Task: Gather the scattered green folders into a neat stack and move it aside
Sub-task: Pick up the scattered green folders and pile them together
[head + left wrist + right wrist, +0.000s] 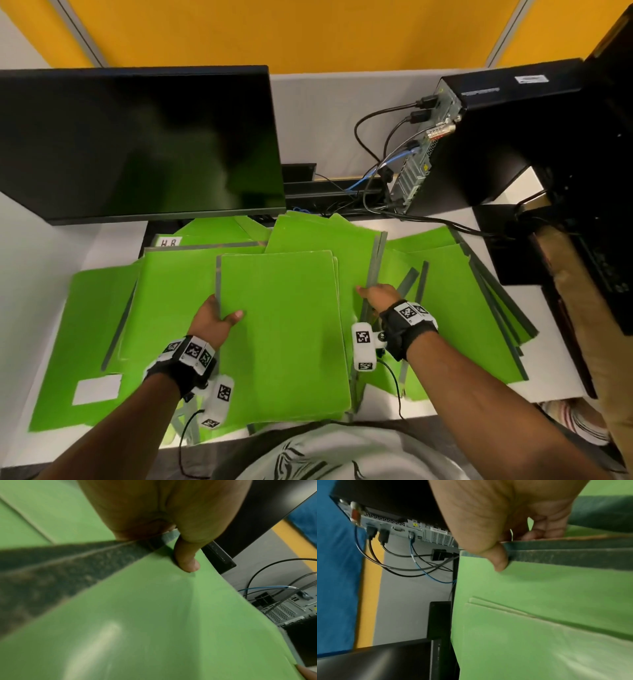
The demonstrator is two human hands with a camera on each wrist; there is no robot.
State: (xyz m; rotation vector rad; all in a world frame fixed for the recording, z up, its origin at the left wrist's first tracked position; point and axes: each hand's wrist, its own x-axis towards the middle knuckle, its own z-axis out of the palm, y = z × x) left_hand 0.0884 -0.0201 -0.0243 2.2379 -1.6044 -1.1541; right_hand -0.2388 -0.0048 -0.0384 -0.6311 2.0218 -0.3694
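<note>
Several green folders with grey spines lie fanned across the white desk. One folder (284, 329) sits on top in the middle. My left hand (219, 317) pinches its left spine edge, thumb (187, 559) on the green cover (154, 615). My right hand (376, 294) grips the grey spine (565, 555) of the folder beneath (356, 246), thumb over it and fingers curled below. More folders spread left (85, 325) and right (462, 308); one at the back left carries a white label (169, 242).
A dark monitor (137, 144) stands at the back left. A black computer tower (479, 137) with plugged cables (373, 144) stands at the back right. A black stand (599, 205) rises on the right. The desk's front edge (394, 414) is near my body.
</note>
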